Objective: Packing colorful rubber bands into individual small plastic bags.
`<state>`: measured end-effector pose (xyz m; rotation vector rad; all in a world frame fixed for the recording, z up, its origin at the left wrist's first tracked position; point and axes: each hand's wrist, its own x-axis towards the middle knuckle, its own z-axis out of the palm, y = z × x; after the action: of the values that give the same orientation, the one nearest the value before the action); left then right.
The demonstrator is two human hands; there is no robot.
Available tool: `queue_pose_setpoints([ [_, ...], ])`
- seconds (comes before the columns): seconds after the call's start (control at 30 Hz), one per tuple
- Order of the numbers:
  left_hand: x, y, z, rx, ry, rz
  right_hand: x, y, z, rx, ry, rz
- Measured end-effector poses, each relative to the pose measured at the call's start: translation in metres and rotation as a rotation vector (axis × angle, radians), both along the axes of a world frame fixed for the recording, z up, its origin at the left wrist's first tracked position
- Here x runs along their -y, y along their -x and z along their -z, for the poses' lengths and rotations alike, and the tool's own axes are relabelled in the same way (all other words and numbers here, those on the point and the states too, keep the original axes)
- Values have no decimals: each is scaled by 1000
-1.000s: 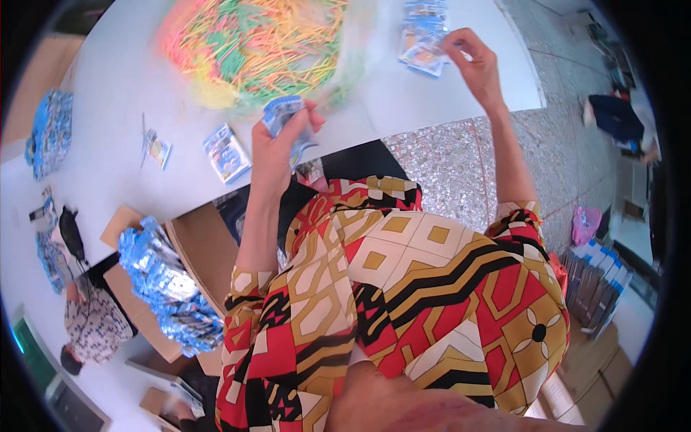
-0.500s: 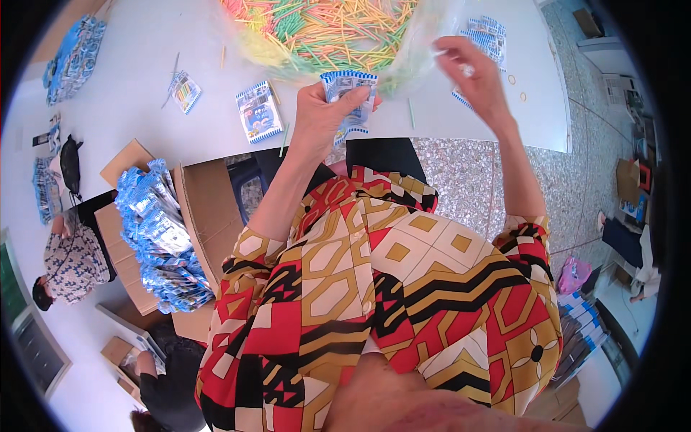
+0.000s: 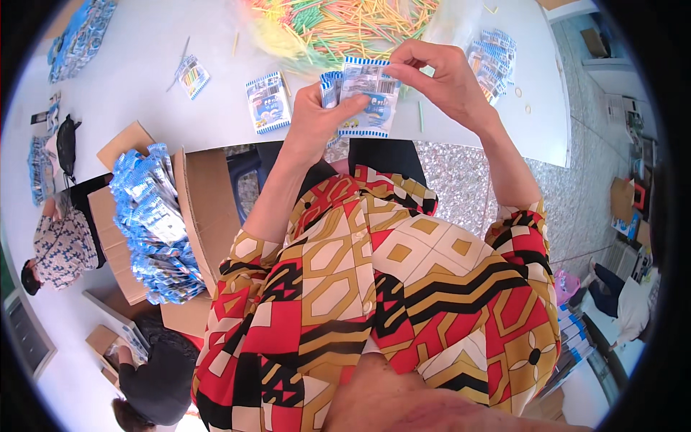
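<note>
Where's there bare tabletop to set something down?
Widest: the white tabletop between the stacked blue packets at far left and the small stick packet. A smaller patch separates that packet from the flat blue-and-white packet. Crowded: the middle, with the held packets before the coloured stick pile, and the overlapping packets beyond the right hand.

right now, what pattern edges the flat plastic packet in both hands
Blue-and-white stripes on the flat plastic packet, best in the head view.
</note>
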<state>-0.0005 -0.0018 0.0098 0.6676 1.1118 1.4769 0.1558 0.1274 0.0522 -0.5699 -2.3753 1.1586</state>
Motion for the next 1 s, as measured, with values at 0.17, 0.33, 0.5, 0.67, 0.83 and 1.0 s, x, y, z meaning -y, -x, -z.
queue_pose_setpoints([
  [0.17, 1, 1, 1, -88, -34, -25, 3, 6, -3, 16, 72, 16],
  [0.33, 5, 1, 1, -168, -22, -38, 3, 7, -9, 248, 97, -81],
  [0.5, 7, 3, 2, -209, -39, 44, 4, 9, -14, 168, -53, -148],
  [0.67, 7, 2, -2, -206, -49, -11, 10, 11, -16, 103, -48, -161],
  [0.83, 6, 1, -2, -79, -58, -101, 19, 13, -31, -179, -250, -44],
  [1.0, 7, 2, -1, -48, -77, -85, 24, 9, -32, -169, -435, -118],
])
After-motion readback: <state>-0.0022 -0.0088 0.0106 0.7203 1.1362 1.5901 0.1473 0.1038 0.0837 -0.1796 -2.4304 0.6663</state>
